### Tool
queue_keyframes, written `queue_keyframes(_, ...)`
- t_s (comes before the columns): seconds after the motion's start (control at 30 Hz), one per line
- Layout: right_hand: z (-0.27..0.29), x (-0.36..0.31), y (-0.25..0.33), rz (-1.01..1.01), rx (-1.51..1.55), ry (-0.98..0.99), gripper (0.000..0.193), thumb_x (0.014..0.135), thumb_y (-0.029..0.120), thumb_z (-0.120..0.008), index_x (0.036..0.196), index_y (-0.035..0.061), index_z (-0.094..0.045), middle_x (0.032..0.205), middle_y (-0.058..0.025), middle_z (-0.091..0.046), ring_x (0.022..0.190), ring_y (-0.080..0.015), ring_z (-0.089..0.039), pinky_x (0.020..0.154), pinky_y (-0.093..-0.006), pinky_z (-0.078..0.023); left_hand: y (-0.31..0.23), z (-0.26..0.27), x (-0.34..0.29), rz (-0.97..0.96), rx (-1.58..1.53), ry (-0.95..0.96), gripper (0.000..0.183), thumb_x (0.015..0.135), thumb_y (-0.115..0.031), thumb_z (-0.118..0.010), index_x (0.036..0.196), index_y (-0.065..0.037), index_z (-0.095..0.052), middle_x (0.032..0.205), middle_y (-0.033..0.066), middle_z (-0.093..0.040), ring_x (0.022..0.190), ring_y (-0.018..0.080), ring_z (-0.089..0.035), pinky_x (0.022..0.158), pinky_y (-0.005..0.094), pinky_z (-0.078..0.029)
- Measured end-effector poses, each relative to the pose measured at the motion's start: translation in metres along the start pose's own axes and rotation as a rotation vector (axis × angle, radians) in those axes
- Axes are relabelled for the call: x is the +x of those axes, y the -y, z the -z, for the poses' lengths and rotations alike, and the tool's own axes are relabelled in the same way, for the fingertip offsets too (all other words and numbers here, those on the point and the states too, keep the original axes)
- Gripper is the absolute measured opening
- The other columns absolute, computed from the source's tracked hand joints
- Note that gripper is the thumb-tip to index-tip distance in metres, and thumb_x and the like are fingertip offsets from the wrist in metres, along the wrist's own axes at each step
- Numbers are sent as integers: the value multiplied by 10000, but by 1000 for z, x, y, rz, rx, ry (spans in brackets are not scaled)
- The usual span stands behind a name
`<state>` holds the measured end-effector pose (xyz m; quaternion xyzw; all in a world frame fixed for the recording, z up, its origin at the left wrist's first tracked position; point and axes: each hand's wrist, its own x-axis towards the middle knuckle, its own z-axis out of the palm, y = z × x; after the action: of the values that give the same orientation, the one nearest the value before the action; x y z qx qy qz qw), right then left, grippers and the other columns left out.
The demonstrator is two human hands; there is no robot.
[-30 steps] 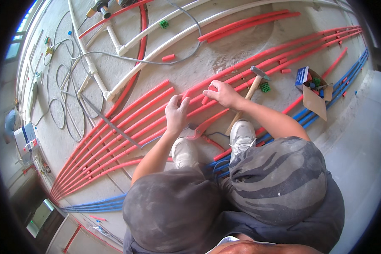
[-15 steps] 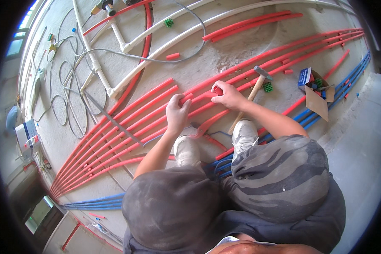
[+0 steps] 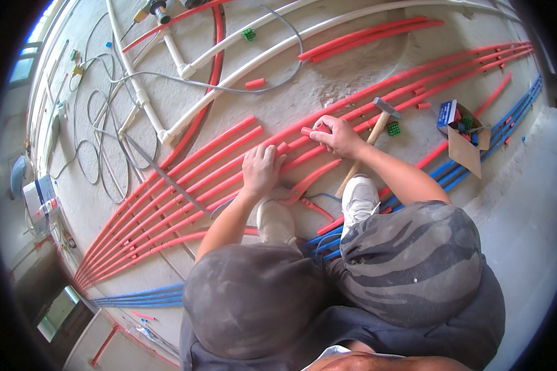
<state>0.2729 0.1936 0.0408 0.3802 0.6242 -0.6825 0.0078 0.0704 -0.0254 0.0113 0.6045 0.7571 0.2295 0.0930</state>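
My left hand (image 3: pixel 261 168) is closed over one red pipe (image 3: pixel 234 166) in a row of red pipes on the concrete floor; the pipe's end pokes out past the fingers. A short red pipe piece (image 3: pixel 307 131) is pinched in my right hand (image 3: pixel 336 137), just above the pipes and right of that end. Beside my right forearm, a hammer (image 3: pixel 366 136) with a wooden handle leans across the pipes. Between my hands and shoes lies a red-handled tool (image 3: pixel 309 182), its working end partly hidden by my left shoe.
An open cardboard box (image 3: pixel 458 123) of small fittings sits at right, near blue pipes (image 3: pixel 470 166). A green block (image 3: pixel 393 128) is by the hammer. White pipes (image 3: pixel 241 73), a grey cable (image 3: pixel 229 89) and loose red pipes (image 3: pixel 371 40) lie farther off. A grey strip (image 3: pixel 173 183) crosses the red pipes.
My left hand has flattened more over the pipe near its end. My right hand has turned, so the short piece now points left toward the left hand.
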Motion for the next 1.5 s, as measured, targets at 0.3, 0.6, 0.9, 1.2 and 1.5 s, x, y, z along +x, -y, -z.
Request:
queue_keyframes(0.3,-5,-1,-9,82,-57,-54,293,1041,337,-805,1019,68,-693,716,10,-647,571,-65,-569,534,-282,-472,-1,5,1,28,-26,21,337,967,-332,-800,1147,-67,-698,1097,153,-715,1037,394,-709,911,513,-560)
queue_keyframes(0.6,-3,0,-11,69,-46,-41,302,1037,352,-814,1022,71,-705,708,20,-653,568,-66,-572,528,-290,-472,-1,4,0,30,-29,9,339,964,-334,-800,1152,-73,-694,1090,153,-717,1047,397,-713,911,519,-560)
queue_keyframes(0.9,-3,0,-11,95,-82,-55,317,1029,362,-820,1026,65,-710,712,14,-662,571,-64,-578,533,-291,-479,-1,4,1,29,-24,6,325,970,-347,-787,1135,-82,-697,1077,151,-716,1042,398,-712,916,522,-557)
queue_keyframes(1.2,-2,0,-12,107,-75,-43,312,1036,357,-809,1039,63,-705,715,9,-656,572,-71,-579,533,-289,-480,-1,3,1,21,-27,0,327,972,-356,-785,1131,-84,-696,1073,153,-713,1035,400,-709,909,518,-557)
queue_keyframes(1.5,-2,1,-14,78,-27,-49,302,1036,343,-816,1016,67,-695,713,20,-643,572,-64,-572,522,-285,-472,-3,5,2,17,-44,-13,337,967,-346,-793,1144,-76,-697,1074,156,-709,1026,398,-707,894,519,-558)
